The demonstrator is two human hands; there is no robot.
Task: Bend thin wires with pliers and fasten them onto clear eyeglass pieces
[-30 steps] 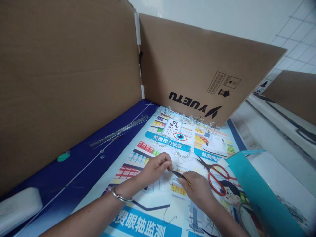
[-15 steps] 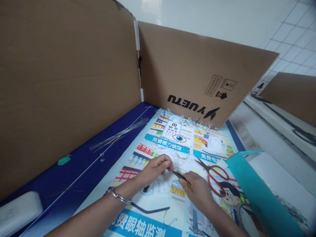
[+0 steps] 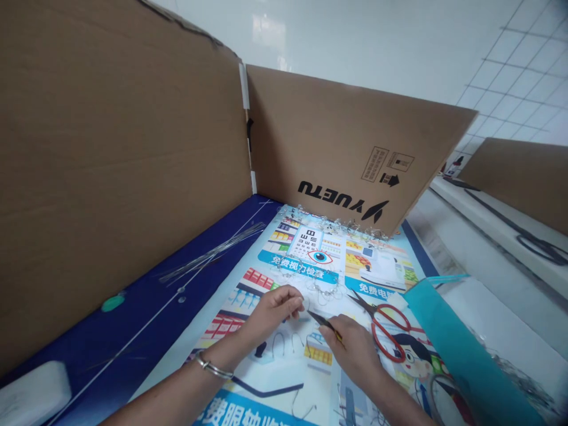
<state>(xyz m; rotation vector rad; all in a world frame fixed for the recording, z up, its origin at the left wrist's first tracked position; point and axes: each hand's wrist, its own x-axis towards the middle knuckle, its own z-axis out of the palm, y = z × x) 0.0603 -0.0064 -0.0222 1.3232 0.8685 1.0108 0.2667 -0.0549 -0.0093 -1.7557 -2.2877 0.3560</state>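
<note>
Scissors (image 3: 375, 309) on sheet (image 3: 284, 374); wire bundle (image 3: 213, 254) left; panel (image 3: 332, 130) behind, seemingly wire bits (image 3: 341, 227) along foot.

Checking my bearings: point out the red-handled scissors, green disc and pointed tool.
Red-handled scissors (image 3: 375, 309): head view, near the pivot.
Green disc (image 3: 113, 303): head view, middle of its face.
Pointed tool (image 3: 320, 319): head view, dark front part.

Left hand (image 3: 281, 305) pinched, thumb on fingers, palm inward; right hand (image 3: 350, 343) curled in a grip, forearms converging.
</note>
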